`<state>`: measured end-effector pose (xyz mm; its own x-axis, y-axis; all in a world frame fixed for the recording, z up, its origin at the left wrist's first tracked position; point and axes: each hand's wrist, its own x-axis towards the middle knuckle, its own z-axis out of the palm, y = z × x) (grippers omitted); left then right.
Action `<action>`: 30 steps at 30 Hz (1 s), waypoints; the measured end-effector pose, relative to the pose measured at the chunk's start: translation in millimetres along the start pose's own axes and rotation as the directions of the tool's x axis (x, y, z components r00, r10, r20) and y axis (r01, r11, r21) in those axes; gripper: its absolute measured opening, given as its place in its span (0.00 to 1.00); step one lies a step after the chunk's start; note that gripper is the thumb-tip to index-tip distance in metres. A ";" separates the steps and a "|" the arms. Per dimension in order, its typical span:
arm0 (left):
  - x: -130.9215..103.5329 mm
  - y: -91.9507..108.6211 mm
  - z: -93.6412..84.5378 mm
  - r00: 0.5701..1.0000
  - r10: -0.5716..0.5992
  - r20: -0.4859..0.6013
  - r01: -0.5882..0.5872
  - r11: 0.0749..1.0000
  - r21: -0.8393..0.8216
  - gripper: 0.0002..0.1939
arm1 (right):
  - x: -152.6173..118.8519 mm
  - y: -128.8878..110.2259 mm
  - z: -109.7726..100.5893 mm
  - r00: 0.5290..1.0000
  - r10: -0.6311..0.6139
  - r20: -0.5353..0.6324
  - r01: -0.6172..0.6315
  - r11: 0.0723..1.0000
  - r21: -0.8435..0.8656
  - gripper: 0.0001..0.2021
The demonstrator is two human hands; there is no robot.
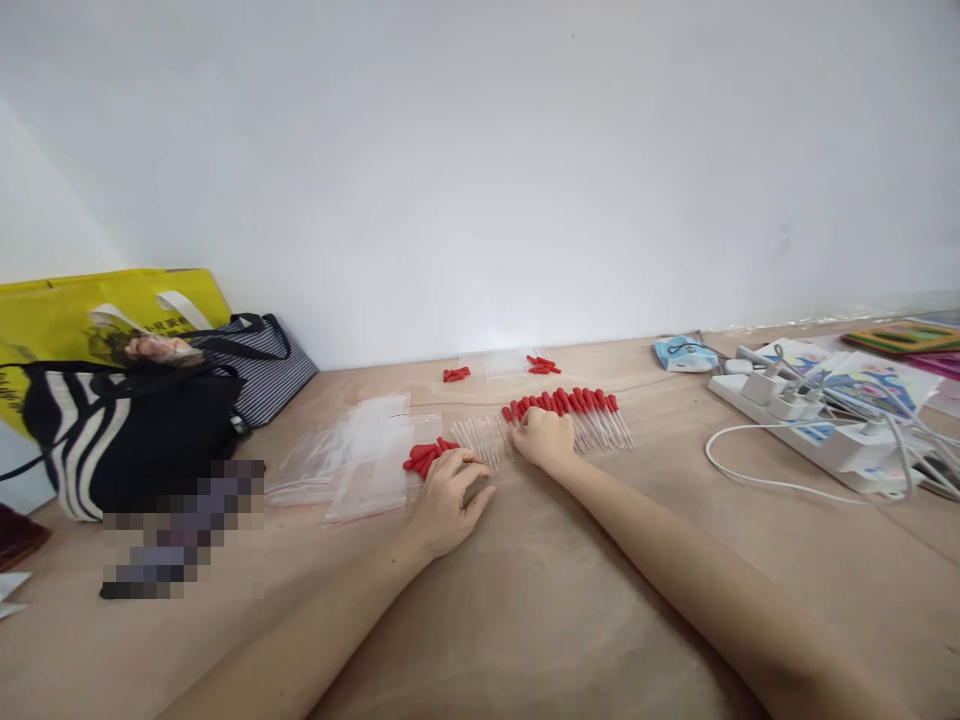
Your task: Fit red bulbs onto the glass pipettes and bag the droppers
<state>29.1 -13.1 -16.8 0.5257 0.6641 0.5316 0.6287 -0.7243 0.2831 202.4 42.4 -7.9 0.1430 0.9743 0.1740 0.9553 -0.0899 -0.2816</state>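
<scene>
My right hand (546,438) is closed at the left end of a row of droppers (606,425), its fingertips on a dropper whose clear tube shows beside them. These droppers have red rubber bulbs and lie side by side, bulbs toward the wall. My left hand (452,502) rests with fingers curved and apart, just in front of a small heap of loose red bulbs (422,460). It partly covers the heap, and nothing shows in its grasp. Between the hands lies a batch of thin clear tubes (474,438) without bulbs.
Clear zip bags (367,465) lie left of the bulbs. Near the wall are more red bulbs (456,375) and a bag with tubes (506,364). A power strip (817,440) with cables and a blue mask (684,353) are right; a black bag (142,430) stands left.
</scene>
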 end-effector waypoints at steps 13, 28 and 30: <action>20.9 -38.2 -29.9 0.902 -0.418 -0.106 0.427 0.900 0.087 0.07 | -7.4 -13.2 -0.2 0.992 -0.126 -0.001 0.126 0.991 -0.046 0.14; 18.5 -79.5 -50.0 0.815 -0.558 0.155 0.554 0.829 0.073 0.14 | -15.7 -17.2 -6.3 0.974 -0.228 -0.002 0.226 0.968 -0.109 0.12; 17.8 -81.8 -49.6 0.812 -0.565 0.145 0.556 0.825 0.099 0.13 | -23.3 -2.4 -6.4 0.953 -0.293 -0.076 0.289 0.955 -0.069 0.12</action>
<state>-41.4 48.8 9.2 0.1549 0.9756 0.1558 0.8681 -0.2097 0.4499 198.4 18.7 -5.3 -0.1243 0.9390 0.3206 0.9715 0.1809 -0.1531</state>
